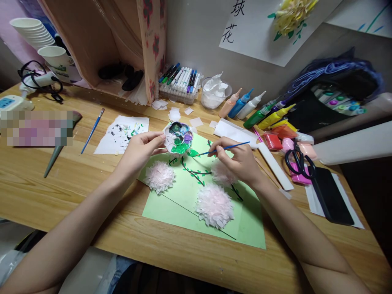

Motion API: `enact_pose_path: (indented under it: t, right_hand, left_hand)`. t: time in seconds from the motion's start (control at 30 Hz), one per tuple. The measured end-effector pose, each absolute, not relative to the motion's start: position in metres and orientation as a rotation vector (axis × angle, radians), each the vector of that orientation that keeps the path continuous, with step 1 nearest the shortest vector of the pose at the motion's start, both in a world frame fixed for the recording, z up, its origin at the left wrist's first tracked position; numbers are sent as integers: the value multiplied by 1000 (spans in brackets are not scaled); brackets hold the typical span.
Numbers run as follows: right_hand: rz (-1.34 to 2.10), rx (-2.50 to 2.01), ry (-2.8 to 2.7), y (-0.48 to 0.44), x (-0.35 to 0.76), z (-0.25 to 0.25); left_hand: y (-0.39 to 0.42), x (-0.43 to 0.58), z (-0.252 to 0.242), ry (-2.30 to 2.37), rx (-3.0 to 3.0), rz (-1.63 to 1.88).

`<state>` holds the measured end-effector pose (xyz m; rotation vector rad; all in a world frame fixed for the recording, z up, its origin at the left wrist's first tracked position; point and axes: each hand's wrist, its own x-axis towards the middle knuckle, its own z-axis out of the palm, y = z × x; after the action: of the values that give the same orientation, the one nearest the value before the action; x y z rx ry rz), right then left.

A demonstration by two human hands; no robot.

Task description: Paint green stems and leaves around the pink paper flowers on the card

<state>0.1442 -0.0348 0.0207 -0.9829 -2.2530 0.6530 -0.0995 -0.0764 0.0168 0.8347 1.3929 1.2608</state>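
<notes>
My left hand (145, 145) grips the edge of a round paint palette (167, 143), whose wells hold green, purple and dark paint. It is held above the upper part of a light green sheet of paper (171, 208). In my right hand (234, 157) is a thin blue paintbrush (226, 148), its tip at a painted green leaf beside the palette. Pale pink paper flowers (214, 205) sit on the sheet, one of them partly behind my right hand. Dark painted stems with small green leaves (196, 172) run between the flowers.
Paint bottles (245, 104), a box of markers (180, 85) and a bowl of crumpled tissue (216, 92) line the wall. Black scissors (300, 163) and a phone (332, 196) lie to the right. At left are another brush (92, 130) and a paint-spotted paper (122, 132).
</notes>
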Motion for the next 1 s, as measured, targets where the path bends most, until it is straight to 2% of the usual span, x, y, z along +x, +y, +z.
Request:
enact_pose_path:
  t: [0.17,0.37,0.47,0.8,1.0]
  right_hand:
    - [711,-947,-2041,-35,150,22]
    - [1015,-756,-1600,-39,150,36]
    - [1076,-731,-1590,-45,148,41]
    - [729,-744,-2128,-60,145,43]
    - [668,-734,-2224,-61,142,44]
  left_hand:
    - [-76,-100,16,1385,829,1258]
    - [-75,-99,14,1333,830,1250]
    - [-77,-97,15,1325,832,1231]
    - [-80,-95,14,1303,876,1193]
    - [-79,-94,12,1290,884,1198]
